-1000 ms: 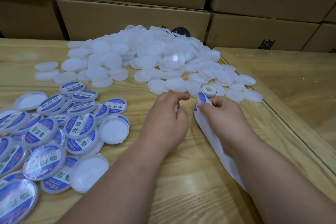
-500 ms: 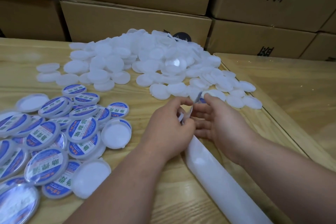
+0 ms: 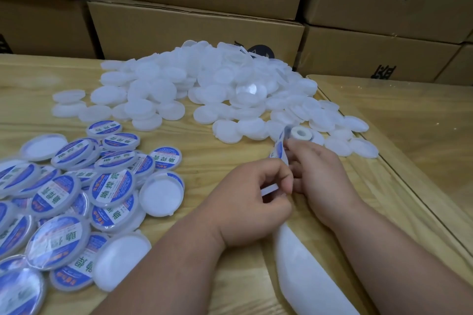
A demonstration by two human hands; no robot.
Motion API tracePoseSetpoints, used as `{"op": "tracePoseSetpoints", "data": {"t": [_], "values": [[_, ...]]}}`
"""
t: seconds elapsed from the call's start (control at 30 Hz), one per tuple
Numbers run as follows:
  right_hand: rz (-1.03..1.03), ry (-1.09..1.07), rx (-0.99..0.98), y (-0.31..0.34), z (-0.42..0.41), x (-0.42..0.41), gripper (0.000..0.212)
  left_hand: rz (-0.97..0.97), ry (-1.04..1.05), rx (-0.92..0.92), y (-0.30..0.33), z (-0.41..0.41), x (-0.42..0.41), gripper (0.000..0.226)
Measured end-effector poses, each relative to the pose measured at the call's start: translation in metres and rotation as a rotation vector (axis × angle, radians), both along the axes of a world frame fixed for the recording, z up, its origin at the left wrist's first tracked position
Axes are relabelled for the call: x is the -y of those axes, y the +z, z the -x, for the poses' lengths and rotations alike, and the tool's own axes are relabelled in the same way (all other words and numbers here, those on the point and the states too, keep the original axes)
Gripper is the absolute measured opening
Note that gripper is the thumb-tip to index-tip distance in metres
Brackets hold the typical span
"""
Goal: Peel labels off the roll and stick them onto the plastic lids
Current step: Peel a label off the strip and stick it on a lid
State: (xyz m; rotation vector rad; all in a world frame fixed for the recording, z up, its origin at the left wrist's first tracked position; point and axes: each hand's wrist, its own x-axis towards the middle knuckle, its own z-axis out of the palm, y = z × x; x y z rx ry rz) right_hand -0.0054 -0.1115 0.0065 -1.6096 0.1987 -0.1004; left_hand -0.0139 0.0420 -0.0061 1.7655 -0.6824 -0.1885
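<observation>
Label [image 3: 279, 149] stands on edge between both hands, left hand [image 3: 252, 203] pinching a lid, right hand [image 3: 318, 179] pinching the backing strip [image 3: 307, 271] trailing toward the bench's near edge.

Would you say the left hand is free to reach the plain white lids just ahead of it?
Probably not yet: the left hand pinches a label, though nothing blocks the way to the plain lids.

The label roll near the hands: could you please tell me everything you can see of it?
The label roll is nearly used up: a small white core, seemingly cardboard, lying beside the plain white lids. Its glossy white backing strip runs toward the viewer over the wooden table. The right hand holds the strip while the left hand pinches a blue-and-white label.
</observation>
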Motion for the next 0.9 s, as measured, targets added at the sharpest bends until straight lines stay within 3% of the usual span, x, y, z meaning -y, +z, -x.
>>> {"op": "tracePoseSetpoints", "data": {"t": [0.17, 0.33, 0.43, 0.57, 0.77, 0.9], "values": [[0.09, 0.214, -0.01, -0.003, 0.01, 0.01, 0.026, 0.046, 0.18, 0.001, 0.0, -0.004, 0.003, 0.012], [0.002, 0.397, -0.018, -0.001, 0.007, 0.025, 0.012, 0.021, 0.222, -0.039, -0.003, -0.008, 0.003, 0.022], [-0.008, 0.49, -0.029, 0.0, 0.006, 0.032, 0.018, 0.032, 0.239, -0.053, -0.004, -0.012, 0.002, 0.025], [0.017, 0.498, -0.012, 0.001, 0.007, 0.031, 0.005, 0.078, 0.283, -0.121, -0.003, -0.014, 0.001, 0.025], [0.079, 0.46, 0.023, -0.003, 0.007, 0.029, 0.005, 0.053, 0.306, -0.104, -0.003, -0.013, 0.001, 0.026], [0.01, 0.439, 0.019, -0.005, 0.007, 0.03, 0.031, 0.115, 0.367, -0.123, -0.001, -0.013, 0.001, 0.023]]}}
